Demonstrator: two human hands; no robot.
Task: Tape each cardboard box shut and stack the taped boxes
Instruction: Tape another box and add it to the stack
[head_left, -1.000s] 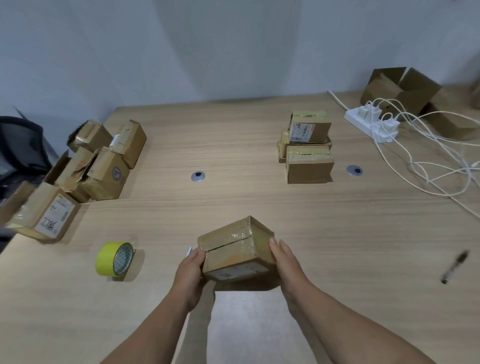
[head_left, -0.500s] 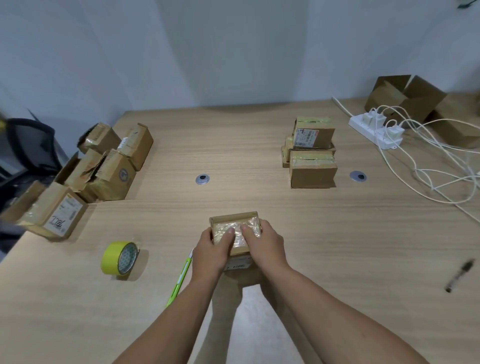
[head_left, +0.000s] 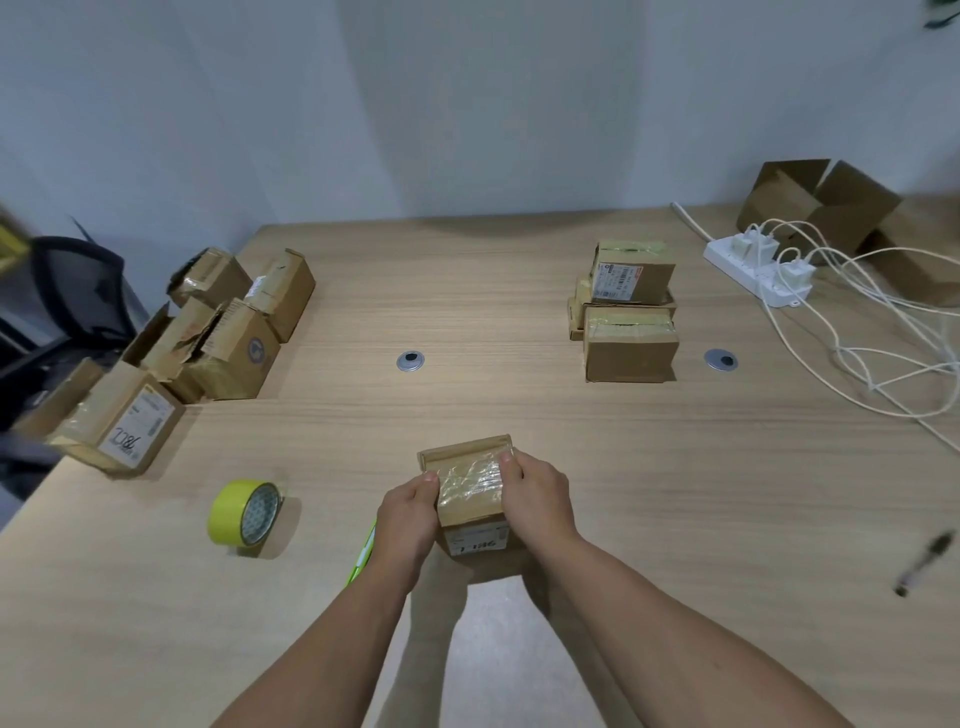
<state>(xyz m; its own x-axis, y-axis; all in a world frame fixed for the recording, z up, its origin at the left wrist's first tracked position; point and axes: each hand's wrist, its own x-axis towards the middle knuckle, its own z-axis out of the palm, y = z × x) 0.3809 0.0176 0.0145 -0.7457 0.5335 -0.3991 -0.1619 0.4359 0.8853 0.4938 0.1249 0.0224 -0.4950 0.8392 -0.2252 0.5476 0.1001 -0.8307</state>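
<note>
A small cardboard box (head_left: 470, 488) with shiny clear tape across its top sits on the table's near edge. My left hand (head_left: 406, 514) grips its left side and my right hand (head_left: 535, 496) grips its right side, thumbs pressed on the top. A roll of yellow tape (head_left: 244, 513) stands on edge to the left. A stack of taped boxes (head_left: 626, 312) sits at the back right. Several untaped boxes (head_left: 208, 322) are piled at the left edge. A green utility knife (head_left: 363, 556) lies partly hidden under my left wrist.
A white power strip (head_left: 758, 265) with plugs and loose white cables (head_left: 883, 343) covers the right side. An open larger carton (head_left: 821, 202) stands at the far right corner. A pen (head_left: 927, 561) lies at the right. Two metal grommets (head_left: 410, 361) are set in the wooden table (head_left: 467, 291). A black chair (head_left: 67, 291) stands left.
The box was held tilted a second ago; it now rests flat on the table. My thumbs have slid apart from the middle of its top to the sides.
</note>
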